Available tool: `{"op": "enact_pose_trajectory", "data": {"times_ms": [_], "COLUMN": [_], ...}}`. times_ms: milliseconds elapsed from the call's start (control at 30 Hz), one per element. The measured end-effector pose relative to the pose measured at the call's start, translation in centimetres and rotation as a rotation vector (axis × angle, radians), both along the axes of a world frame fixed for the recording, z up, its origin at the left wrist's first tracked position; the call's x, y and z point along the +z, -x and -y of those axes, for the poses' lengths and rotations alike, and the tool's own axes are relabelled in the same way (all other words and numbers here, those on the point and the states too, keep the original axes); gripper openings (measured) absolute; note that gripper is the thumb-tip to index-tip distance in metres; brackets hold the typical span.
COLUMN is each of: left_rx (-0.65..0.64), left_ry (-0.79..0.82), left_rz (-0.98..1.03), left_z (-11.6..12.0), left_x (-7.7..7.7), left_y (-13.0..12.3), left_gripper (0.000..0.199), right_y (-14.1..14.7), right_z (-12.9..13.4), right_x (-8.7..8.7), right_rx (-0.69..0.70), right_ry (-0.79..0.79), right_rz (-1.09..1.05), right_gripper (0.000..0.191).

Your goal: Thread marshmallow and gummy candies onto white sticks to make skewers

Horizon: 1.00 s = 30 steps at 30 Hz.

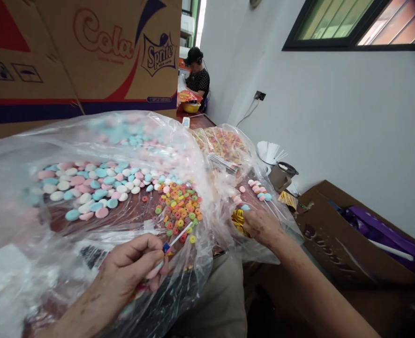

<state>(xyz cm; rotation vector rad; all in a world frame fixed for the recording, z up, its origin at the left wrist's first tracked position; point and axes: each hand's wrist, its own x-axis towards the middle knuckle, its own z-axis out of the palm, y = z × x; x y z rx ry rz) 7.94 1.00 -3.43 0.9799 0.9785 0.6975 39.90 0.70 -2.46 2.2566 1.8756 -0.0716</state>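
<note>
Your left hand [137, 265] is closed, pinching a thin white stick [179, 236] between thumb and fingers. The stick exits at the fingertips, long axis up-right, free end over the ring candies [177, 206]; a blue piece sits on it right at the grip. Your right hand [261, 225] rests on the plastic bag [24, 188] edge, fingers curled beside some gold ribbon [238, 219]; can't tell if it grips anything. Further out: pastel disc candies [87, 188], loaded skewers [260, 190], a cardboard box [80, 51], a person [197, 75] at the far end.
</note>
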Motion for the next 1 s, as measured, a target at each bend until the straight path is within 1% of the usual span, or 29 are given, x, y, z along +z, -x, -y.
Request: {"op": "enact_pose_trajectory", "data": {"times_ms": [100,167,233,300,367,400,433,467,500,533,600,667,767,900,1000], "left_rx": [0.041,0.070,0.083,0.089,0.081,0.069,0.057,0.047,0.042,0.044,0.060,0.081,0.125,0.187,0.225], "left_ry": [0.069,0.113,0.153,0.184,0.191,0.184,0.174,0.160,0.147,0.136,0.124,0.121,0.118,0.097,0.042], "left_rz": [0.068,0.117,0.171,0.217,0.255,0.272,0.282,0.287,0.287,0.284,0.276,0.274,0.264,0.260,0.250], "left_z": [-0.2,-0.2,-0.1,-0.1,0.1,0.2,0.3,0.4,0.5,0.6,0.7,0.7,0.6,0.8,0.9], "left_x": [0.2,0.4,0.7,0.8,0.8,0.8,0.8,0.9,0.9,1.0,1.0,0.9,0.4,-0.3,-0.8], "left_y": [-0.3,-0.7,-1.1,-1.6,-2.0,-2.3,-2.5,-2.6,-2.8,-2.8,-2.7,-2.4,-1.9,-1.5,-1.4], "left_gripper": [0.028,0.026,0.026,0.025,0.024,0.023,0.023,0.022,0.022,0.021,0.019,0.019,0.020,0.021,0.019], "right_y": [-0.7,-1.1,-1.1,-0.1,2.1,3.7,5.4,7.1,8.8,10.4,12.7,14.0,14.6,14.6,14.9], "right_z": [0.6,0.9,1.1,1.2,1.3,1.4,1.4,1.4,1.4,1.4,1.3,1.2,1.1,0.8,0.7], "right_x": [0.1,0.1,0.1,0.1,0.3,0.3,0.3,0.3,0.2,0.0,-0.5,-1.0,-1.2,-0.9,-0.5], "right_rx": [0.026,0.029,-0.002,0.002,0.077,0.131,0.180,0.219,0.242,0.251,0.225,0.185,0.193,0.251,0.232], "right_ry": [-0.111,-0.211,-0.328,-0.489,-0.638,-0.677,-0.679,-0.643,-0.601,-0.525,-0.378,-0.264,-0.185,-0.140,-0.114], "right_rz": [0.026,-0.010,-0.085,-0.210,-0.405,-0.526,-0.663,-0.796,-0.920,-1.030,-1.228,-1.364,-1.449,-1.437,-1.430], "right_gripper": [0.034,0.031,0.026,0.023,0.022,0.022,0.021,0.019,0.017,0.016,0.014,0.013,0.015,0.017,0.018]}}
